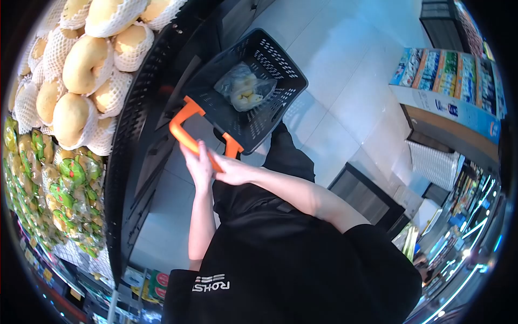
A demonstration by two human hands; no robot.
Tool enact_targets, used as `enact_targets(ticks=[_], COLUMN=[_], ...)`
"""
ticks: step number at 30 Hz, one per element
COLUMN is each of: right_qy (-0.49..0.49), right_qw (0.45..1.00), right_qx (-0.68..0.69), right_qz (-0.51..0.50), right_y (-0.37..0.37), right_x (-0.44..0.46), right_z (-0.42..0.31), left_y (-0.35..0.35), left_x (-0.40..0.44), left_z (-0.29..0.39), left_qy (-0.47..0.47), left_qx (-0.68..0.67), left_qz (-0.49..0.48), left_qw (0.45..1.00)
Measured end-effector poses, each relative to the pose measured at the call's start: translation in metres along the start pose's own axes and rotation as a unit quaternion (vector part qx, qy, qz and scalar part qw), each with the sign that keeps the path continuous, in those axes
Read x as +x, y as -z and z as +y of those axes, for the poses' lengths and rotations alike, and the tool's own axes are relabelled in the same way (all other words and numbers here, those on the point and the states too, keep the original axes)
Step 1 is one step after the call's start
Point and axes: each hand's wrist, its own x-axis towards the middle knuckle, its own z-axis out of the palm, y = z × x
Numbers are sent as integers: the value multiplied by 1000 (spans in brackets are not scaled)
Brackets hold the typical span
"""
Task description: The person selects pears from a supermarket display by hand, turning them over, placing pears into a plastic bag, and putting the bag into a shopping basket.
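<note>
A dark grey perforated shopping basket (288, 81) hangs tilted in front of my body, its orange handle (185, 132) at the lower left. My left hand (199, 166) is closed on the handle, thumb raised along it. Beside it, my right hand (236, 171) holds the handle's lower end, close to the basket's rim. Inside the basket lies a clear plastic bag (245, 92) with several pale yellow, roundish items. Parts of the fingers of both hands are hidden.
On the left, a black-edged display (132, 102) holds yellow fruit in white foam nets (83, 65) and bagged produce with green-and-red labels (67, 181). Tiled floor (345, 81) lies beyond the basket. A shelf of colourful packages (448, 73) stands at the right, a dark-framed unit (364, 197) below it.
</note>
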Motion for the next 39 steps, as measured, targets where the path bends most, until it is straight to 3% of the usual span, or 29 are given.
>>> enact_targets(ticks=[1,2,3,5,7,9,14,18,21,23,24,26,27,29,30,31,32,33,35,37,38,39], right_qy=[39,7,-24,30,-78,-93,-195,-250,-236,-241,-248,-257,-222,-163,-146,-129,-135,-164,-209,-230,-216,-203], right_qw=[999,997,990,992,984,990,971,961,962,961,959,956,964,972,971,969,964,955,926,902,904,905], right_qx=[-1,-5,-12,-69,-74,-61,-137,-119,-119,-121,-121,-118,-121,-138,-160,-181,-205,-230,-305,-364,-368,-373], right_qz=[-29,-82,-136,-101,-139,-87,-8,-1,63,56,63,78,82,103,104,105,101,90,81,24,23,19], right_y=[11,27,46,63,104,144,219,246,256,262,265,269,269,268,267,267,267,269,271,272,273,273], right_x=[-6,-14,-20,-30,-42,-52,-60,-59,-58,-51,-44,-25,-12,12,29,46,63,80,114,149,163,175], right_z=[-5,-8,-17,27,46,66,129,168,206,223,223,226,227,230,244,261,282,297,322,362,372,383], left_y=[-10,-19,-23,-37,-47,-54,-61,-61,-62,-68,-81,-118,-141,-209,-244,-278,-296,-319,-348,-362,-376,-382], left_x=[-1,1,-1,-6,-3,-4,-5,-4,-5,-9,-13,-14,-13,-3,10,24,38,52,81,108,121,131], left_z=[-2,-24,-8,25,21,22,24,14,13,24,34,50,46,27,-4,-35,-58,-95,-135,-164,-182,-200], left_qy=[5,-26,74,119,75,26,40,-34,-63,-105,-106,-202,-214,-91,-3,99,193,209,346,353,370,365], left_qx=[11,-2,-49,-25,93,182,233,278,264,375,369,241,147,-39,-68,-222,-218,-223,-248,-177,-138,-185], left_qz=[51,92,93,165,251,287,316,331,336,366,386,368,304,207,173,158,128,125,125,93,121,103], left_qw=[999,995,992,979,961,940,919,901,902,845,839,875,916,973,983,957,948,944,896,914,911,907])
